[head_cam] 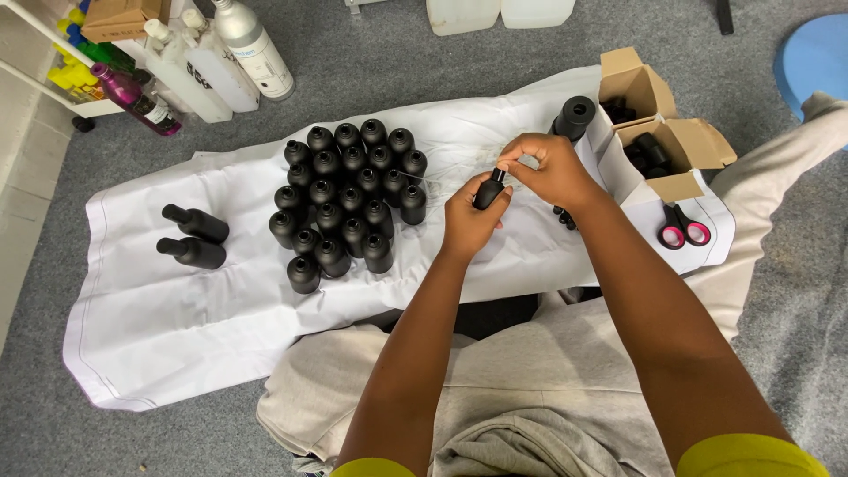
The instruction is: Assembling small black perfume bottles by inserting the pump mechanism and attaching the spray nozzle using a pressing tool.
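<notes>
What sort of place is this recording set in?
Probably a home or small-workshop floor used for packing: a white sheet spread over grey carpet, rows of small black bottles, open cardboard boxes beside them.

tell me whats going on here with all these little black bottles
A person sitting on the floor holds a small black bottle in the left hand, while the right hand pinches its top. Both hands are over a white sheet spread on grey carpet. A cluster of open black bottles stands upright on the sheet, and two capped bottles lie on their sides further left. To the right are two open cardboard boxes with black parts inside, and pink-handled scissors.
</notes>
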